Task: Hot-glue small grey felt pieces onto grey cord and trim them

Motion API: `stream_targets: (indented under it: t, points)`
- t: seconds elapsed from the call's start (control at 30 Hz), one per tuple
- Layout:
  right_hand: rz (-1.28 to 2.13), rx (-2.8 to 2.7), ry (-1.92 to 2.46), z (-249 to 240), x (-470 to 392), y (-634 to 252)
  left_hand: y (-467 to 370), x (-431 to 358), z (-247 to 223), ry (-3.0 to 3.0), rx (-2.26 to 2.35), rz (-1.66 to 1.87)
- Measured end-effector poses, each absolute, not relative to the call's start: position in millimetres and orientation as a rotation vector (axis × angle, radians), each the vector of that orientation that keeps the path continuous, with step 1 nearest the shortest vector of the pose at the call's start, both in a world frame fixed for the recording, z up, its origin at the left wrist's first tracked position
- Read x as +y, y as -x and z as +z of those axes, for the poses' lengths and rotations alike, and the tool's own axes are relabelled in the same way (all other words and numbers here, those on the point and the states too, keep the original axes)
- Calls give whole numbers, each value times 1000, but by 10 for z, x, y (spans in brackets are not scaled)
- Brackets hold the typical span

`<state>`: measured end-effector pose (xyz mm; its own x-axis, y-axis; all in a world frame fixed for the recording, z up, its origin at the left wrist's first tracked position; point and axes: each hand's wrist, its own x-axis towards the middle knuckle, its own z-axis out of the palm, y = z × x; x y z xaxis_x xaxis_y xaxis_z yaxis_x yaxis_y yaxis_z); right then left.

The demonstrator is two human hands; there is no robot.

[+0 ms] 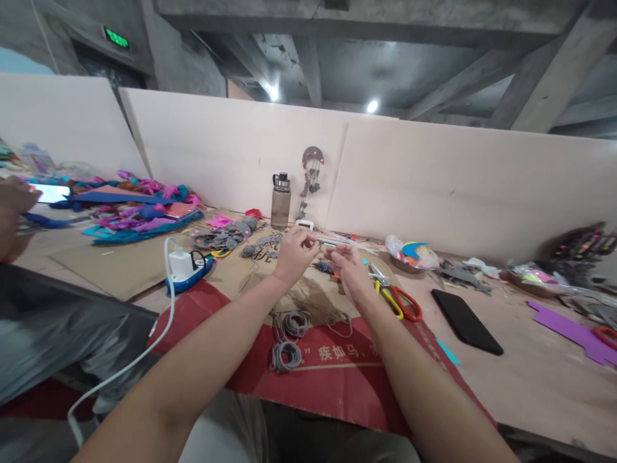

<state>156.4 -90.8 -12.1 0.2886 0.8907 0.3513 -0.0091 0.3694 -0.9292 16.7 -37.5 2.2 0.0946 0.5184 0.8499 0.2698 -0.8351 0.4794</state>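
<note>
Both my hands are raised close together over the middle of the work mat. My left hand [295,256] has its thumb and fingers pinched at the near end of a thin, pen-like rod [330,244]; what exactly it pinches is too small to tell. The fingers of my right hand [351,269] are closed round the rod from the other side. Below the hands, coils of grey cord [295,323] lie on the red and brown paper mat [337,392], with loose cord beside them. Grey felt pieces [231,235] with pink dots lie left of my left hand.
Scissors with red and yellow handles [406,303] and a black phone [466,321] lie at right. A bottle [280,202] stands behind. At left are a blue power strip [189,276], a white cable, coloured felt [139,215] and another person's hand.
</note>
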Motion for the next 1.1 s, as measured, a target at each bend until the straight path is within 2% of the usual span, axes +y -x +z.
stream_targets:
  t: [0.07, 0.17, 0.4, 0.6, 1.1]
  points:
    - [987, -1014, 822, -77, -957, -1452, -192, -404, 17, -2245, 723, 1812]
    - [1110, -973, 723, -47, -1000, -1399, -218, -428, -3, -2280, 685, 1776]
    - [674, -1103, 1028, -114, -909, -1516, -243, -436, -55, -2056, 802, 1595]
    - [407, -1203, 1199, -69, -977, -1505, -286, -461, -49, -1789, 698, 1439]
    - [273, -1260, 1301, -9, -1060, -1463, -305, -487, -8, -1608, 564, 1316]
